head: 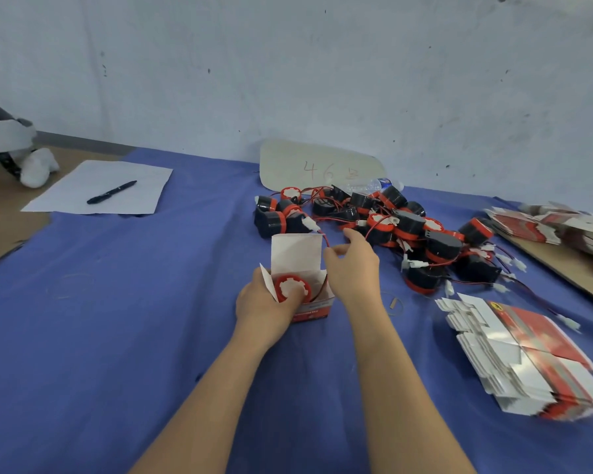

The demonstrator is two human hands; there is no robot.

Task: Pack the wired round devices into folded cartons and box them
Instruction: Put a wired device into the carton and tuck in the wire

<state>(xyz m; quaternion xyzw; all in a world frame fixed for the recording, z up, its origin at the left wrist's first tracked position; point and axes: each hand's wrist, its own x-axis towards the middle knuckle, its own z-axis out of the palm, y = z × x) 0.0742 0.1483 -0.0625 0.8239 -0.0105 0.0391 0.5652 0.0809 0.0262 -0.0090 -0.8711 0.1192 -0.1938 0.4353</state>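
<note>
An open red-and-white carton (317, 307) stands on the blue cloth with its lid flap up. A round red-and-black device (292, 287) sits inside it, face up. My left hand (266, 307) grips the carton's left side, thumb on the device. My right hand (353, 265) pinches the device's red wire (326, 239) just above the carton's right edge; the wire's white plug (310, 223) hangs beyond the lid flap. A heap of the same wired devices (401, 230) lies behind my right hand.
A stack of flat unfolded cartons (528, 357) lies at the right, with more flat cartons (555, 227) on a brown board at the far right. A paper sheet (83, 183) with a black pen (112, 192) lies at the left. A beige card (319, 165) leans on the wall.
</note>
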